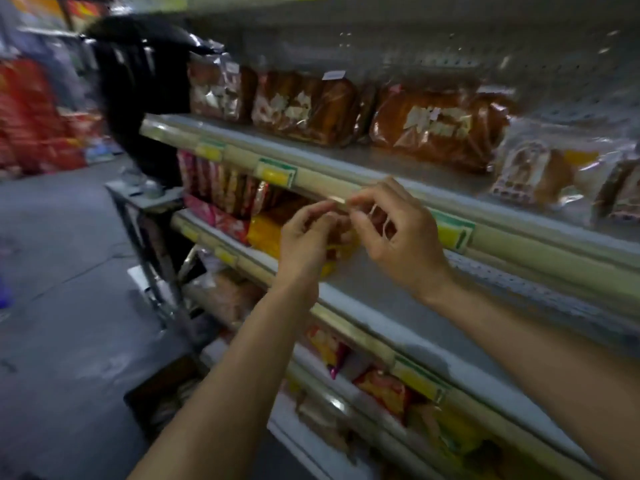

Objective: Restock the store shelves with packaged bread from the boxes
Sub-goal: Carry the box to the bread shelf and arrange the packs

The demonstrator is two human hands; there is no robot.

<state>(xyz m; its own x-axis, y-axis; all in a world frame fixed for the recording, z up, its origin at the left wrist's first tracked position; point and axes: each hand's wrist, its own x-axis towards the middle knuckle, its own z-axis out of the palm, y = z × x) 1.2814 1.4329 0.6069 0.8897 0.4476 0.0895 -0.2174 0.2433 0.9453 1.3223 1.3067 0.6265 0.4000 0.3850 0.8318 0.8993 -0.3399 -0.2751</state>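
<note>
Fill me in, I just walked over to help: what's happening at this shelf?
A person is working at the bread shelf. Both hands are raised in front of its front rail: the left hand and right hand pinch a small pale strip between them, too blurred to identify. Wrapped bread loaves already sit on the shelf above. Neither hand holds bread.

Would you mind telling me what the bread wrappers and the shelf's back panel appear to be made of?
Bread wrappers: thin clear plastic film, glossy, judging by the crinkled highlights and the brown loaves showing through. Back panel: probably painted grey metal pegboard, matte, with regular rows of small holes.
</note>
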